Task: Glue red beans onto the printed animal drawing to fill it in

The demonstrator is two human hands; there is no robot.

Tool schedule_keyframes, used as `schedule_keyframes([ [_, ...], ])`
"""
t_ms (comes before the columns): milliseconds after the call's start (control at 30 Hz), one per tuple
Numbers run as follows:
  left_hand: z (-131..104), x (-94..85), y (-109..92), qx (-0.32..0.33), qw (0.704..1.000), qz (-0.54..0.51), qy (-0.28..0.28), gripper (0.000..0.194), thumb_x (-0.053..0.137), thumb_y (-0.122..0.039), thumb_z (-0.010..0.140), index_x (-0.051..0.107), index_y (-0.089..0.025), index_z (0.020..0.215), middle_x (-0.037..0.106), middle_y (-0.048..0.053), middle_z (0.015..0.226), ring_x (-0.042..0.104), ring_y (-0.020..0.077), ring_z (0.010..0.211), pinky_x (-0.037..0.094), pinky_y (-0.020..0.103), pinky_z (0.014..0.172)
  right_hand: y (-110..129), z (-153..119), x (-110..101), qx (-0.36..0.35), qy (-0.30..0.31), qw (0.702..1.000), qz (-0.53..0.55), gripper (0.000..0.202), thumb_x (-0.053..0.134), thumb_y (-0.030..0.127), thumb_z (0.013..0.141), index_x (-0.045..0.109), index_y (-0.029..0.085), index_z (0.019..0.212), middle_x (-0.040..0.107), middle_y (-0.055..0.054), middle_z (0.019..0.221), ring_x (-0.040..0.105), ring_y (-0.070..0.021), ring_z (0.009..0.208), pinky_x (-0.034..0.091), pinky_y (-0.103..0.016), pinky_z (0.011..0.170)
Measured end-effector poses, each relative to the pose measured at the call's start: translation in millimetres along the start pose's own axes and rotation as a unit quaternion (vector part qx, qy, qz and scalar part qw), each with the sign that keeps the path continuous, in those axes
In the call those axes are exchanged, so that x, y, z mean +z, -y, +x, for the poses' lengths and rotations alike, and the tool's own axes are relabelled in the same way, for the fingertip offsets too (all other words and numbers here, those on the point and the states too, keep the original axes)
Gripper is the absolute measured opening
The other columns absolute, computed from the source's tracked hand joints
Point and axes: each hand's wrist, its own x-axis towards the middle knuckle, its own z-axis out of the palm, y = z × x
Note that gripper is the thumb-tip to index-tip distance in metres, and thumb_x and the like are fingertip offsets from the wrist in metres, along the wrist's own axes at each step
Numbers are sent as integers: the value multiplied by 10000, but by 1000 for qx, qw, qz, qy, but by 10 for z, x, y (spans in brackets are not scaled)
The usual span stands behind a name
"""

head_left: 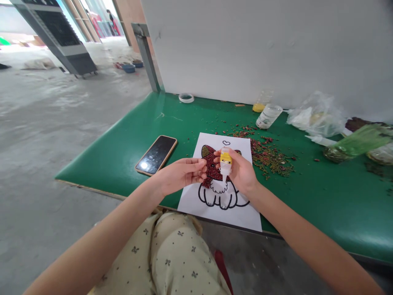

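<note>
A white glue bottle with a yellow label (225,162) is in my right hand (241,170), its nozzle tipped downward over the paper. Thumb and fingertips of my left hand (190,172) are pinched together just left of the bottle; whatever they hold, if anything, is too small to make out. Beneath both hands lies a white sheet of paper (190,200) with a black outline drawing of a sitting cat-like animal (225,200). Dark red beans cover its head, with green ones in the ears. The chest and legs are bare paper. My hands hide part of the face.
Loose red and green beans (273,159) are scattered right of the sheet on the green table (104,151). A phone (156,155) lies to the left. Toward the back are a clear jar (269,116), a white ring lid (186,98) and plastic bags (319,114).
</note>
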Motion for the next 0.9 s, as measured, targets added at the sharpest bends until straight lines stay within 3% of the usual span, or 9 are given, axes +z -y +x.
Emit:
schedule_keyframes([
  [367,-9,8,-8,6,1000,16,6,127,608,-250,835,579,-130,802,549,10,753,541,86,673,444,231,680,0,-9,12,2,7,1000,-5,221,635,401,726,622,203,824,669,-24,904,622,-157,766,487,-272,625],
  [467,-8,38,-9,35,995,87,-19,163,609,-283,818,564,-138,757,545,9,732,525,95,653,428,241,656,3,-13,15,1,8,1000,-13,233,631,413,726,610,205,826,676,-24,861,621,-163,748,478,-283,629],
  [533,5,41,-11,99,974,187,-85,176,597,-286,808,548,-144,714,543,3,695,511,100,639,412,237,632,4,-16,14,4,8,1000,-14,237,623,418,736,602,203,836,678,-21,803,617,-163,717,469,-288,625],
  [600,30,11,-12,159,934,278,-160,167,557,-274,812,538,-152,700,542,-5,660,502,102,628,402,232,618,5,-19,12,10,12,1000,-14,241,616,419,747,596,201,847,674,-17,757,610,-159,678,453,-283,599],
  [667,61,-50,-13,185,902,333,-204,149,516,-268,816,537,-158,718,542,-10,642,501,108,618,401,233,606,7,-23,10,14,20,1000,-14,242,612,417,754,595,197,853,671,-17,738,600,-153,644,433,-273,566],
  [800,118,-176,-6,218,843,425,-248,145,528,-295,799,558,-165,742,541,-12,649,517,119,626,401,238,592,7,-25,8,11,30,999,-12,236,611,410,761,600,190,844,665,-15,722,581,-137,603,405,-261,533],
  [900,138,-197,-5,222,855,406,-233,171,559,-330,784,579,-160,776,564,-1,702,540,127,675,425,244,621,6,-22,3,9,32,999,-15,239,606,413,764,599,191,852,666,-12,728,576,-132,594,385,-255,515],
])
